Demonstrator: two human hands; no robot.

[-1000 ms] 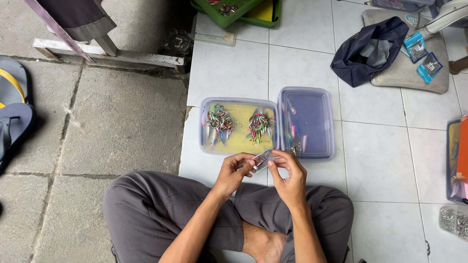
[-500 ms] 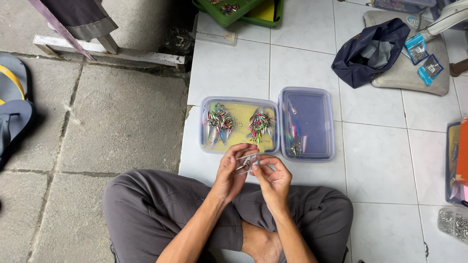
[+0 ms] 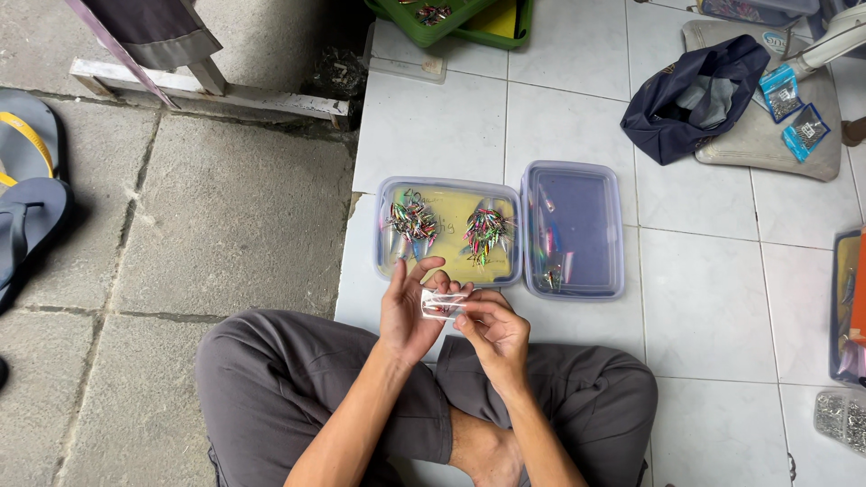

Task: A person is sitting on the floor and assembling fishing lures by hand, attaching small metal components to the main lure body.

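In the head view, a small clear packet [image 3: 442, 305] sits between the two hands, above the person's crossed legs. The left hand [image 3: 410, 311] cradles its left end against the palm, fingers half spread, thumb up. The right hand [image 3: 494, 332] pinches its right edge with thumb and fingertips. Just beyond the hands, on the tiled floor [image 3: 713, 298], lies an open clear box [image 3: 448, 231] holding two clumps of colourful lures [image 3: 485, 233], its lid [image 3: 572, 229] touching it on the right. A dark bag [image 3: 695, 95] lies well apart.
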